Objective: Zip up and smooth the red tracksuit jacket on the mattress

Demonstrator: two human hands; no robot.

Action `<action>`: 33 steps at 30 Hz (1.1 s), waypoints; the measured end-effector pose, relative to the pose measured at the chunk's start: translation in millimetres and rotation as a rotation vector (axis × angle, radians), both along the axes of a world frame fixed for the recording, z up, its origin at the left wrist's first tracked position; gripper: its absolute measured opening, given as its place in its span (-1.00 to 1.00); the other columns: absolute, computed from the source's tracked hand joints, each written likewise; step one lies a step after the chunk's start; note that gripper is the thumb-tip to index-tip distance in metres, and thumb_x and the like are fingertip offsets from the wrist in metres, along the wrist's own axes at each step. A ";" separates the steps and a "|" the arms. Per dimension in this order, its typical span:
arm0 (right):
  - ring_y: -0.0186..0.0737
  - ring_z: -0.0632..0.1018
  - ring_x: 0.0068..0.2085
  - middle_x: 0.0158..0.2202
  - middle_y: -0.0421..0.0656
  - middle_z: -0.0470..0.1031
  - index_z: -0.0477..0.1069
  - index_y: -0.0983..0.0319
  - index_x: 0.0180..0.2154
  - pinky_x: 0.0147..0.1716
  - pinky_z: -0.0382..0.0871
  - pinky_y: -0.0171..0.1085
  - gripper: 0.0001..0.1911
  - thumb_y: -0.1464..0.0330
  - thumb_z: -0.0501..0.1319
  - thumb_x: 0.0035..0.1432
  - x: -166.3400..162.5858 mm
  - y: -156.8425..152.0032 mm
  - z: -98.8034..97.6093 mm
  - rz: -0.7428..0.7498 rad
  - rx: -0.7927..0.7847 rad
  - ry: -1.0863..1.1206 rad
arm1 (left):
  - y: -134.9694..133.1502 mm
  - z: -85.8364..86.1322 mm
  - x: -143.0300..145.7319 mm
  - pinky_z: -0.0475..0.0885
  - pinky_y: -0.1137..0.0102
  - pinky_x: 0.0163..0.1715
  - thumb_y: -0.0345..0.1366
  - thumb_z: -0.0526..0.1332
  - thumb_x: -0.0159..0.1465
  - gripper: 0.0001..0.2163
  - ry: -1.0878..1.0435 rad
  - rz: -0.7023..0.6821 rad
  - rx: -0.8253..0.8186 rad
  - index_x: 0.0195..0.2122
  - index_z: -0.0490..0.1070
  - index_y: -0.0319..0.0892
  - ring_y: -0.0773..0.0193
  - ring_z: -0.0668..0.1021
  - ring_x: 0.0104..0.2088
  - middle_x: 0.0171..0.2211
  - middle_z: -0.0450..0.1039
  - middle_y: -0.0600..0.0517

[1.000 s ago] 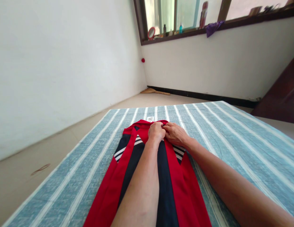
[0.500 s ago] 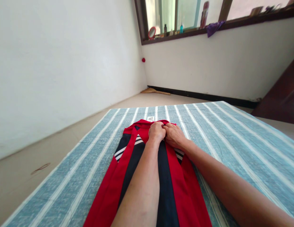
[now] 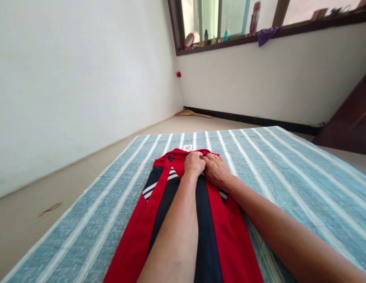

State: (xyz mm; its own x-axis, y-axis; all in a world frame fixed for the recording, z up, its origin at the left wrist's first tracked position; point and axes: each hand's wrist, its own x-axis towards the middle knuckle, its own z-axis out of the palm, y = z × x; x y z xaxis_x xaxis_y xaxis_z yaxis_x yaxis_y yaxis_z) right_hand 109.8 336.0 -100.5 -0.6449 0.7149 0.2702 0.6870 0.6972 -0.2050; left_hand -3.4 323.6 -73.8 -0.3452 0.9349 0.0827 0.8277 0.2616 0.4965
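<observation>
A red and dark navy jacket (image 3: 208, 220) with white-striped panels lies lengthwise on a blue-and-white striped cloth (image 3: 118, 192). Near the garment's far, collar end, my left hand (image 3: 194, 163) is closed with its fingers bent down, gripping the fabric. Right beside it, my right hand (image 3: 216, 169) has its fingers curled on the same edge, holding the cloth of the jacket. The two hands touch or nearly touch. My forearms cover part of the jacket's middle and right side, and the fingertips are mostly hidden.
A whisk broom (image 3: 194, 113) lies on the floor by the far corner. Along the window sill stand a round mirror (image 3: 189, 40), small bottles, a flask (image 3: 254, 19) and a purple cloth (image 3: 267, 36). A thin loop (image 3: 50, 209) lies on the floor at left.
Almost nothing differs. Both hands stay at the collar end, with only a very slight shift of my fingers and right wrist.
</observation>
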 end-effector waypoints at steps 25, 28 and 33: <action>-0.02 0.40 -0.03 -0.06 -0.01 0.42 0.38 0.27 0.00 -0.06 0.18 -0.14 -0.66 0.38 -0.06 0.32 -0.7 0.1 0.9 -0.009 0.010 -0.008 | 0.7 0.2 0.6 0.40 0.48 -0.06 -0.48 0.16 0.09 -0.69 -0.033 0.030 0.005 -0.17 0.58 -0.18 0.19 0.57 -0.04 -0.12 0.58 -0.09; -0.03 0.40 -0.03 -0.06 -0.01 0.42 0.38 0.27 0.00 -0.06 0.17 -0.14 -0.66 0.37 -0.06 0.32 -0.9 0.0 1.2 -0.013 0.007 -0.014 | 0.9 -0.6 0.1 0.41 0.47 -0.06 -0.47 0.16 0.10 -0.68 -0.035 0.031 0.004 -0.16 0.58 -0.16 0.18 0.57 -0.04 -0.12 0.58 -0.07; -0.03 0.40 -0.03 -0.06 0.00 0.42 0.38 0.28 0.00 -0.05 0.17 -0.13 -0.66 0.38 -0.06 0.32 -1.3 0.0 0.9 -0.013 0.013 -0.010 | 1.1 -1.9 -0.9 0.40 0.46 -0.04 -0.46 0.16 0.11 -0.67 -0.031 0.034 0.010 -0.13 0.57 -0.16 0.18 0.56 -0.03 -0.10 0.58 -0.06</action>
State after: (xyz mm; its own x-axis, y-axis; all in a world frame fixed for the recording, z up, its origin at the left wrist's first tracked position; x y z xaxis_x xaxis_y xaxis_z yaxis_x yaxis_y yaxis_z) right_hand 108.6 336.0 -99.6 -0.6383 0.7196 0.2734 0.6978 0.6909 -0.1892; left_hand -4.2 324.7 -75.7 -0.3795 0.9216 0.0810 0.8027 0.2845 0.5242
